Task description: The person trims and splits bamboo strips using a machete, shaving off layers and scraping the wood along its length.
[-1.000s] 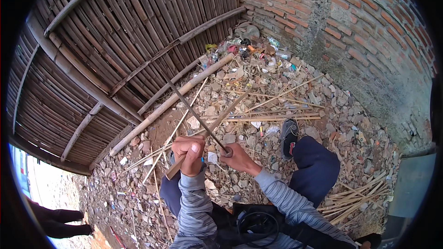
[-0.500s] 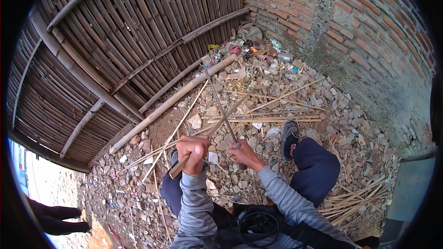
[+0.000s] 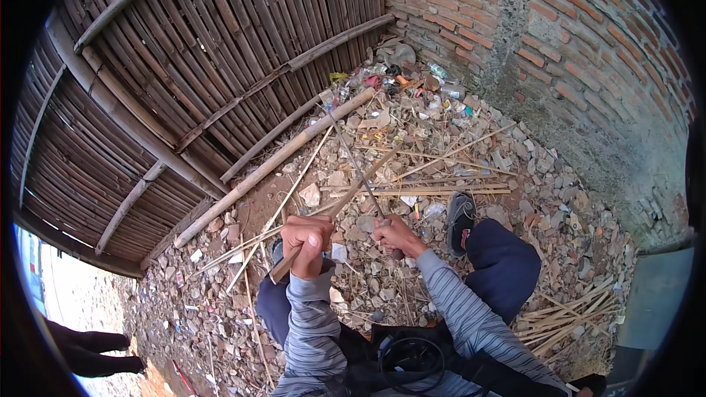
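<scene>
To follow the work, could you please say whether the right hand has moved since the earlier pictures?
Yes, the right hand has moved rightward and slightly up the picture, away from the white scrap on the ground.

knife handle [image 3: 398, 254]: mostly inside right grip [image 3: 397, 236] | wood strip [image 3: 345, 201]: middle behind left grip [image 3: 306, 242] | other person [image 3: 103, 365]: cut off

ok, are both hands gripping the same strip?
No, the left hand grips the flat strip while the right hand holds a separate long, thin tool.
</scene>
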`<act>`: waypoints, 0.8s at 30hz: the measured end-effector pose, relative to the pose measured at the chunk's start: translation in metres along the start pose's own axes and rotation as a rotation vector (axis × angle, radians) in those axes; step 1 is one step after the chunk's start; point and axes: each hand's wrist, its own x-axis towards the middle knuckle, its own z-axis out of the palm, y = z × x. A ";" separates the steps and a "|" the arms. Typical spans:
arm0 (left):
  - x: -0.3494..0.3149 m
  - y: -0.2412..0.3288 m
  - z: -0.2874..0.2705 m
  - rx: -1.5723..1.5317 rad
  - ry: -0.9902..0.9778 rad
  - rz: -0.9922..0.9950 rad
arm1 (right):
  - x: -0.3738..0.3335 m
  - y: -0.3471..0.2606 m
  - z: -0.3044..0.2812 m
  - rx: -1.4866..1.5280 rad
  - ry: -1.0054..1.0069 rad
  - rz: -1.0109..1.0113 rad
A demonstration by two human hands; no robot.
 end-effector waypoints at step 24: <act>-0.009 0.005 -0.013 -0.255 0.460 0.121 | 0.013 0.072 -0.015 0.162 0.194 -0.024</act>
